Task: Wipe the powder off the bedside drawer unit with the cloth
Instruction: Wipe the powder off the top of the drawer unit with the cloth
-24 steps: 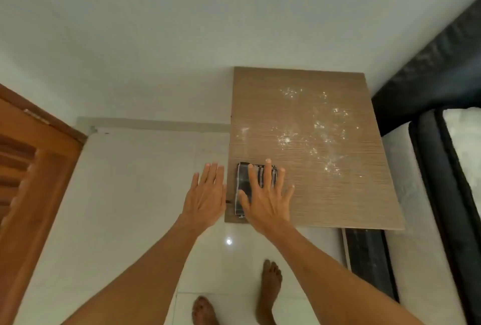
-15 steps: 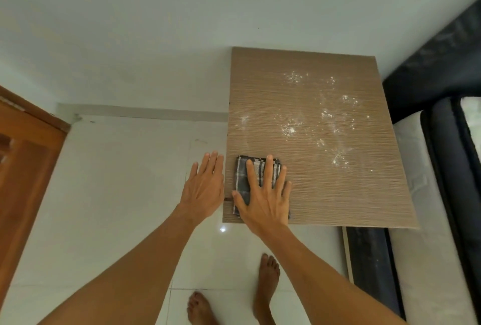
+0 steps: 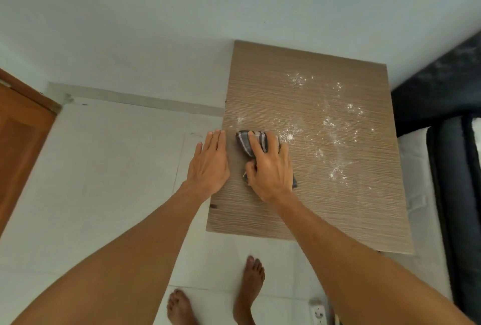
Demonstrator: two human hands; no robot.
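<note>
The bedside drawer unit (image 3: 351,210) has a light wood-grain top seen from above. White powder (image 3: 330,126) is scattered over its far and right part. A dark checked cloth (image 3: 244,142) lies bunched on the left half of the top, its far edge touching the nearest powder. My right hand (image 3: 270,165) presses down on the cloth with fingers curled over it. My left hand (image 3: 209,163) lies flat and empty at the unit's left edge, fingers straight and together.
A white wall runs behind the unit. White floor tiles (image 3: 104,181) spread to the left, with a wooden door (image 3: 18,137) at the far left. A dark bed with a white mattress (image 3: 421,194) adjoins the unit's right side. My bare feet (image 3: 250,288) stand below.
My right hand has pushed the cloth away from the near-left corner toward the powder, bunching it. My left hand has moved onto the unit's left edge. The camera has come closer.
</note>
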